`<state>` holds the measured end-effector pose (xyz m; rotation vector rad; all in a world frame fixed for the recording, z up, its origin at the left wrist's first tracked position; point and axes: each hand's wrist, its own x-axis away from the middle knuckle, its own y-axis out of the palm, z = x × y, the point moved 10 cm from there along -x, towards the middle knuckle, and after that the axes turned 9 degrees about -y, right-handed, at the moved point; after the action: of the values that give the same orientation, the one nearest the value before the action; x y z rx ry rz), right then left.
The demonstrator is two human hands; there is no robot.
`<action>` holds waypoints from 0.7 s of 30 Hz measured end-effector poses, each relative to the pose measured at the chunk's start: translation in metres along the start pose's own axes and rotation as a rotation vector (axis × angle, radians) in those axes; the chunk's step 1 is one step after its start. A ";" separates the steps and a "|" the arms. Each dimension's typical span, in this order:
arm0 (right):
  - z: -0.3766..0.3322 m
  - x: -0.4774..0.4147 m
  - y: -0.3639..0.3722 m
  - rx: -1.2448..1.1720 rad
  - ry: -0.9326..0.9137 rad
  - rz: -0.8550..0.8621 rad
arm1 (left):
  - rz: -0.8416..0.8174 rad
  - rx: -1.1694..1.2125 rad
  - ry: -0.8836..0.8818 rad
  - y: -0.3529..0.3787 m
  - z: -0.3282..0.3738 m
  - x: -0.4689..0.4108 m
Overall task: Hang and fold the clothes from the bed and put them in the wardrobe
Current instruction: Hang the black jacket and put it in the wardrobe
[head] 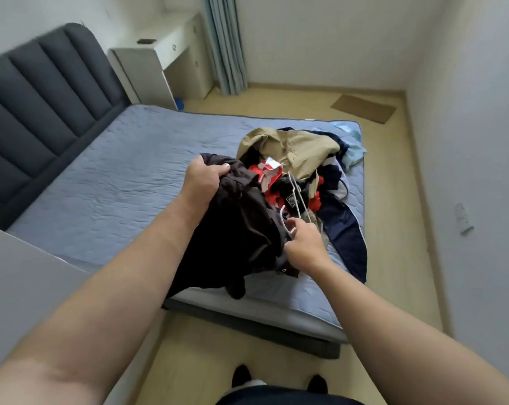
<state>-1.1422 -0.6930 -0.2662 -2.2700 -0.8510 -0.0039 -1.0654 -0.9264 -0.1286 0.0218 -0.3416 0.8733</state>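
Gripping a crumpled black garment (238,238) in my left hand (206,178) and thin white wire hangers (300,198) in my right hand (306,244), I risk snagging the far clothes pile (300,150).

I'm at the edge of a bed (116,176) with a blue quilted cover, dark grey padded headboard (43,92) on my left. White desk (165,48) beyond the headboard, grey-blue curtain (227,45) just beside it. Pale wood floor (306,100), white walls (320,39), brown mat (364,108) flat near the far wall.

A white desk (167,39) stands beside a grey-blue curtain (224,45).
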 end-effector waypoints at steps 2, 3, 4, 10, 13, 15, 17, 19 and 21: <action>-0.012 0.004 -0.004 0.006 -0.024 -0.008 | -0.005 0.012 0.034 0.000 0.021 0.005; -0.019 0.005 -0.006 0.018 -0.031 -0.017 | -0.014 0.030 0.046 -0.001 0.030 0.007; -0.024 0.006 -0.006 0.042 -0.030 -0.029 | -0.027 0.056 0.053 -0.001 0.038 0.010; -0.058 0.008 -0.005 0.037 -0.102 -0.074 | -0.099 0.166 0.160 -0.004 0.097 0.027; -0.076 0.008 -0.017 -0.071 -0.202 0.000 | -0.161 0.310 0.203 -0.012 0.124 0.033; -0.080 0.006 -0.039 -0.078 -0.218 0.161 | -0.172 0.391 0.218 -0.024 0.140 0.034; -0.079 0.003 -0.051 -0.076 -0.201 0.230 | -0.180 0.447 0.240 -0.035 0.153 0.036; -0.079 -0.001 -0.052 -0.117 -0.182 0.249 | -0.202 0.464 0.266 -0.042 0.163 0.039; -0.078 -0.005 -0.054 -0.173 -0.159 0.287 | -0.230 0.437 0.260 -0.040 0.165 0.042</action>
<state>-1.1590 -0.7150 -0.1754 -2.5652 -0.6158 0.2452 -1.0571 -0.9472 0.0451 0.3431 0.0994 0.6985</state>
